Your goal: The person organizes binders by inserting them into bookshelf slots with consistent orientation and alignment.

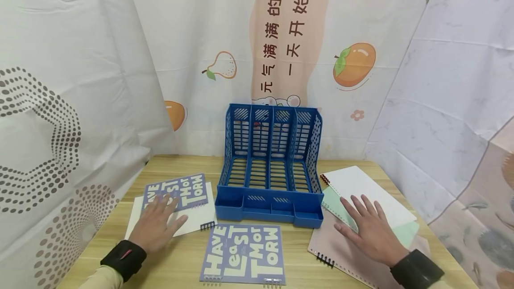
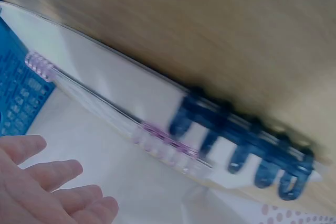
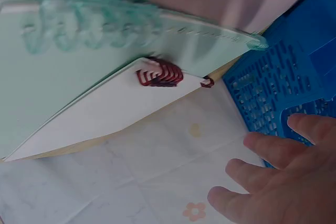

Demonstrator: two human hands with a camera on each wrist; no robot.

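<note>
My left hand [image 1: 156, 226] is spread, fingers extended, over a purple spiral notebook [image 1: 194, 192] with large pale lettering, which lies on a cream one [image 1: 192, 220] with a dark binding. The right hand [image 1: 371, 235] is likewise spread above a stack: a white notebook [image 1: 357, 186] with red rings, a mint-green one [image 1: 408, 232] and a pink one [image 1: 331, 237]. Neither hand holds anything; whether they touch the covers I cannot tell. Front and centre lies another purple lettered notebook [image 1: 242, 253]. Red rings [image 3: 160, 72] and dark blue rings [image 2: 241, 142] show in the wrist views.
A blue file rack [image 1: 269, 200] with several upright slots and small front trays stands at the middle of the wooden table [image 1: 182, 253]. Behind it hangs a fruit-printed curtain [image 1: 201, 115], with more cloth on both sides.
</note>
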